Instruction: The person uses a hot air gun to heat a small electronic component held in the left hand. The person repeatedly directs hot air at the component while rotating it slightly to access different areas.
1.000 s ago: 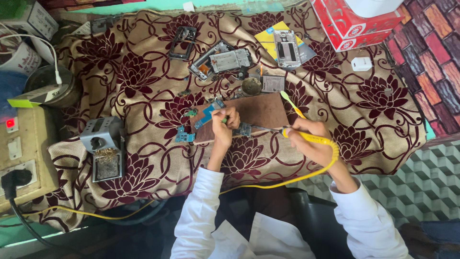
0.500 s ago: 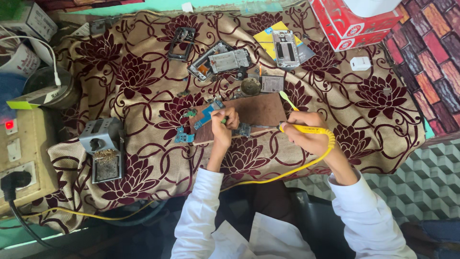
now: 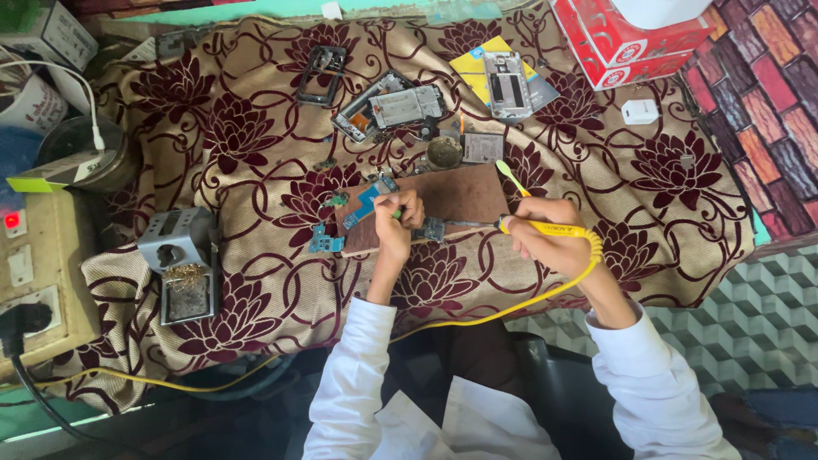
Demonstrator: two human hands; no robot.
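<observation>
Change: since the earlier frames the right hand and its yellow tool have swung from steep to nearly level, tip now toward 9 o'clock; left hand has barely shifted.
Left hand: left hand point(image 3: 398, 215) curled narrow on the wooden board point(image 3: 464, 195), fingertips pinching something small and green; what it is cannot be told.
Right hand: right hand point(image 3: 545, 238) closed around the yellow soldering iron point(image 3: 545, 227), its tip near a small circuit board point(image 3: 432, 229) at the board's lower edge.
Cord: yellow cord point(image 3: 477, 313) loops from the iron past the wrist toward 7 o'clock.
Blue circuit board: blue circuit board point(image 3: 368, 197) lies at the wooden board's 9 o'clock corner, just beside the left hand.
Desk: desk covered by a flowered cloth point(image 3: 256, 145).
Metal stand: grey metal stand point(image 3: 181, 264) at 9 o'clock, its tray holding a wad of brass-coloured wool.
Round tin: round tin point(image 3: 444, 152) at 12 o'clock of the board; contents too small to tell.
Phone parts: opened phone frame point(image 3: 392, 106) and another opened phone point(image 3: 506, 83) on a yellow card at 12 o'clock.
Red box: red box point(image 3: 626, 43) at 1 o'clock, shut.
</observation>
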